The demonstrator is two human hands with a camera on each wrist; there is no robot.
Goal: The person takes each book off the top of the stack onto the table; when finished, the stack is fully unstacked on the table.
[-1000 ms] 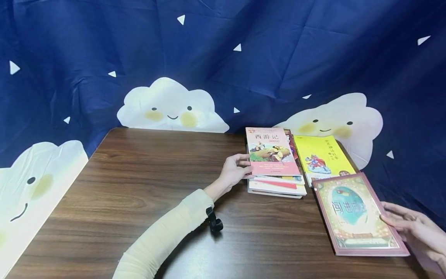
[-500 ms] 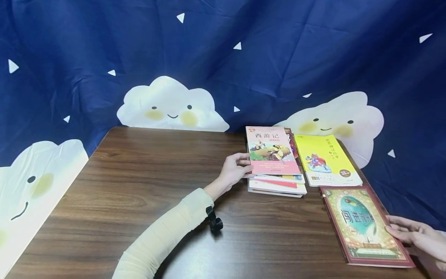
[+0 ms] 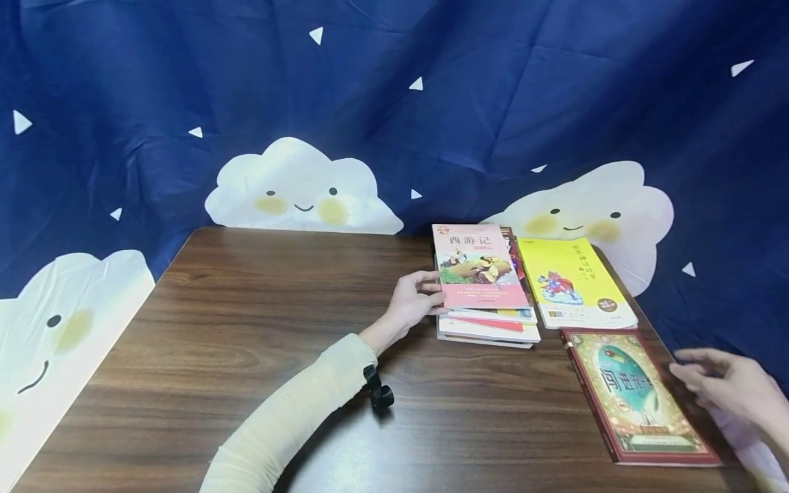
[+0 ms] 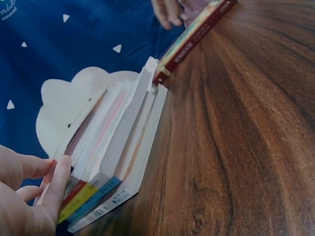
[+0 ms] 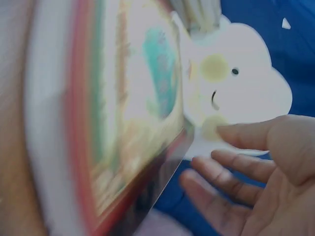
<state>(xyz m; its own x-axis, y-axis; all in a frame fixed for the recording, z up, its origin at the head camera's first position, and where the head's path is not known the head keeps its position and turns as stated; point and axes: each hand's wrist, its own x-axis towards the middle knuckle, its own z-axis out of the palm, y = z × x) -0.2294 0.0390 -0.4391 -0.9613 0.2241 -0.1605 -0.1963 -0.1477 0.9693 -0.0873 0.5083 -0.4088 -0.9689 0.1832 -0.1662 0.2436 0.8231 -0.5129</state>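
My left hand [image 3: 409,302] pinches the left edge of a pink-covered book [image 3: 483,296], which lies on top of a stack of several books [image 3: 483,331]. In the left wrist view, the thumb and fingers are at this top book's edge, and the spines below [image 4: 96,196] fan slightly apart. A dark-red-bordered book [image 3: 641,397] with a teal oval on its cover lies flat near the table's right edge. My right hand [image 3: 733,387] is just off this book's right side, fingers loosely bent and holding nothing; the right wrist view shows a gap between fingers and cover.
A yellow book [image 3: 576,284] lies right of the stack, above the red-bordered one. Another dark red cover [image 3: 514,253] peeks out behind the pink book. The brown wooden table [image 3: 246,329] ends at a blue curtain [image 3: 370,82] with cloud prints. A black clip [image 3: 379,394] sits at my left wrist.
The red-bordered book has come down and right onto the table, uncovering the yellow book's lower part. My right hand has let go of it. The left hand stays at the stack.
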